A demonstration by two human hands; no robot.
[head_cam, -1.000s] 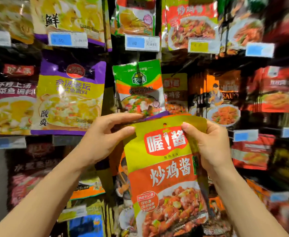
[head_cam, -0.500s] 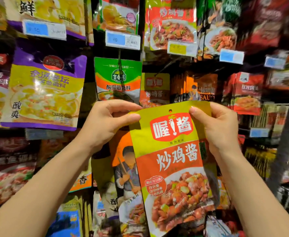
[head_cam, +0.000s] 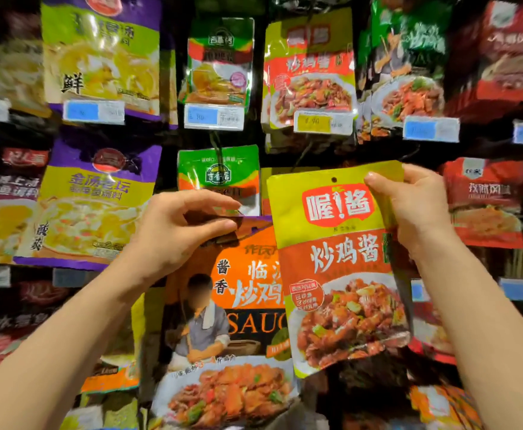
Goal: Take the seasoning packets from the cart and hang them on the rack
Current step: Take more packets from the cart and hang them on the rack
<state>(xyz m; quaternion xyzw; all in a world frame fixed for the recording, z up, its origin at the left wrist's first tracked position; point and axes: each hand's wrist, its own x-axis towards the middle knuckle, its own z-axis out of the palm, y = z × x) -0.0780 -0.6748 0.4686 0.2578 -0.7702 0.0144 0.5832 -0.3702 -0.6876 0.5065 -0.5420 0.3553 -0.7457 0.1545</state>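
Left hand (head_cam: 173, 234) shifted to pinch orange packet (head_cam: 238, 293) | right hand (head_cam: 415, 209) grips yellow-green packet (head_cam: 337, 268)

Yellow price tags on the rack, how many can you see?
1: the yellow price tag sits under the matching chicken sauce packet hanging top centre. The other tags look blue; packets may hide more.

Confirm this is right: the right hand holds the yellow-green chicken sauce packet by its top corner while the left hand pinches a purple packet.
Wrong on the left hand: the head view shows it pinching the orange sauce packet. The right hand does hold the yellow-green chicken sauce packet by its top corner.
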